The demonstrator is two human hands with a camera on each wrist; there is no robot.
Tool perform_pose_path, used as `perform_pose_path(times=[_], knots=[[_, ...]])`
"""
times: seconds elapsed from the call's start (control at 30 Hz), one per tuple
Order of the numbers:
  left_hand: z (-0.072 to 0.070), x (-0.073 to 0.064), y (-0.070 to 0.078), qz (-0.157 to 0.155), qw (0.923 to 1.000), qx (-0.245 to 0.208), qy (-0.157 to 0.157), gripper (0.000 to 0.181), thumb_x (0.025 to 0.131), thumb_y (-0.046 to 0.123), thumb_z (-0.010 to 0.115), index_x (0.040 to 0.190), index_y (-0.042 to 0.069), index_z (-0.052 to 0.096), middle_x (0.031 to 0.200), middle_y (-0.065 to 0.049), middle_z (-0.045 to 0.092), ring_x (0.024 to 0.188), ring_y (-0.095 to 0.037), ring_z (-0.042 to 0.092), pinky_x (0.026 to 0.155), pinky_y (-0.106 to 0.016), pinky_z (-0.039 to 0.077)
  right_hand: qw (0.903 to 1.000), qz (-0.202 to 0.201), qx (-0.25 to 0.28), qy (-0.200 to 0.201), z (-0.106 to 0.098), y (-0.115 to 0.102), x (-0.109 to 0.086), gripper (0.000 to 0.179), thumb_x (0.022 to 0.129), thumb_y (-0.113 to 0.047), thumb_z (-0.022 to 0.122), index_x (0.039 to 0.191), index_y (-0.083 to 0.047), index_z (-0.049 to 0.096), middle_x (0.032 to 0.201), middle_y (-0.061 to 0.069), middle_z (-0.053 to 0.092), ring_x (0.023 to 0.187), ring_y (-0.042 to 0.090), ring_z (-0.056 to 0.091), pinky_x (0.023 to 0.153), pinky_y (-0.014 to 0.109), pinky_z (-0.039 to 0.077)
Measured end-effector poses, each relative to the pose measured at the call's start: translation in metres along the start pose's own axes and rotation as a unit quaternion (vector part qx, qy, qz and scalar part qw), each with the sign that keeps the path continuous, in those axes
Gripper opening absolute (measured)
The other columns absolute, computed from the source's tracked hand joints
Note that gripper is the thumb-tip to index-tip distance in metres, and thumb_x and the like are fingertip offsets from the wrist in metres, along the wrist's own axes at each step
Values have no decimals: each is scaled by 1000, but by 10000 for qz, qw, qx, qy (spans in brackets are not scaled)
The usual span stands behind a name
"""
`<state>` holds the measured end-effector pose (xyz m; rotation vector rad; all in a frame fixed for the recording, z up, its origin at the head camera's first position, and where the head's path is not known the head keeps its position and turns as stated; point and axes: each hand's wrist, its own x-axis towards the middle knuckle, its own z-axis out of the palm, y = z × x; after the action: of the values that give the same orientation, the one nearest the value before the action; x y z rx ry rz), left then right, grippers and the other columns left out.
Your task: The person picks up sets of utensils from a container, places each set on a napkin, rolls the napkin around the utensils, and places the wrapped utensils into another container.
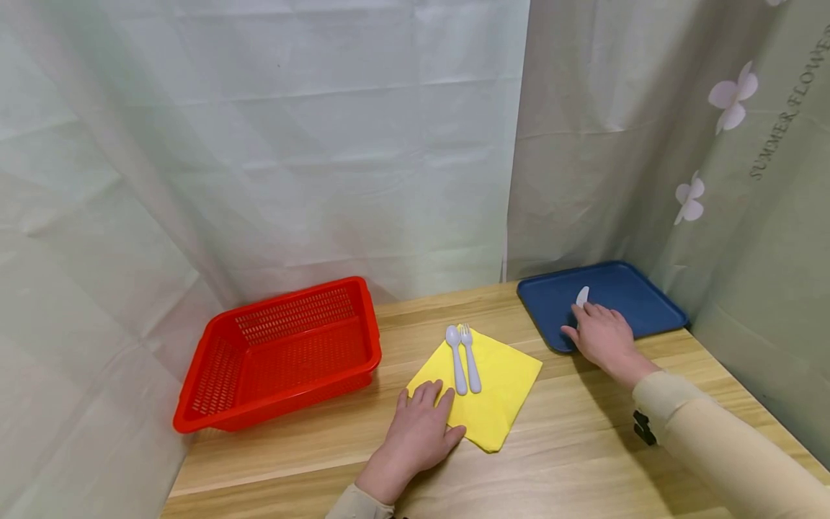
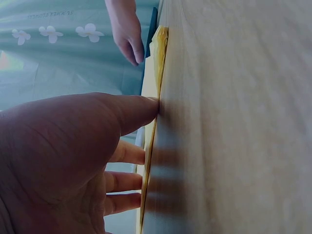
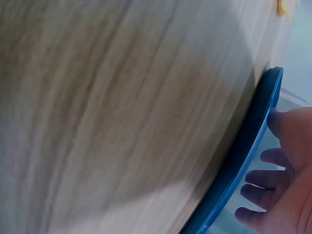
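Observation:
My left hand [image 1: 423,432] rests on the near left edge of a folded yellow napkin [image 1: 496,375], fingers spread and fairly straight. In the left wrist view its thumb [image 2: 139,111] touches the napkin's edge close to the tabletop. A pale lilac spoon [image 1: 457,360] and a matching fork [image 1: 472,360] lie side by side on the napkin. Over the near left part of a blue tray [image 1: 638,306] my right hand [image 1: 606,335] reaches to a whitish knife [image 1: 583,295]. Only the blade shows beyond the fingertips. In the right wrist view the thumb stands apart from the loosely bent fingers [image 3: 265,178].
A red perforated plastic basket [image 1: 298,346] stands on the left of the wooden table [image 1: 519,476]. Pale curtains [image 1: 337,144] hang close behind the table and at both sides. The tray sits in the far right corner, near the right-hand curtain [image 1: 759,274].

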<state>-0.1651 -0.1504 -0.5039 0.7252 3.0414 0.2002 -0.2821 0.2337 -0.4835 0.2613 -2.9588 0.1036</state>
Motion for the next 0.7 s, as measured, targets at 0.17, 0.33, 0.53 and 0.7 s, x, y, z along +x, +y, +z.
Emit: perform_pose_path(times=[0.17,0.33,0.53,0.7], knots=[[0,0,0,9,10000,-22,19,66,103,51,73,155,11,62,156,-15,56,146,-38,50,118,-71,38,10000,49,-28,-69,3,3,1,58,112,-37,65,147,10,61,146,36,60,136,55,57,114,67,44],[-1,0,0,20,10000,-15,51,66,103,51,74,155,11,63,155,-16,56,146,-38,50,117,-71,38,9998,136,25,-165,5,6,1,56,112,-36,65,145,9,62,143,34,63,133,55,58,113,67,44],[-1,0,0,3,10000,-36,26,66,103,51,74,155,11,62,156,-16,56,146,-38,50,118,-71,38,9996,183,87,-177,6,6,1,51,111,-34,67,142,8,65,140,33,65,131,56,60,110,68,46],[-1,0,0,8,10000,-21,13,67,103,51,73,155,11,62,156,-15,56,146,-38,50,117,-71,38,9994,248,72,-210,6,4,2,49,110,-31,68,140,7,66,137,33,66,128,55,61,108,67,48]])
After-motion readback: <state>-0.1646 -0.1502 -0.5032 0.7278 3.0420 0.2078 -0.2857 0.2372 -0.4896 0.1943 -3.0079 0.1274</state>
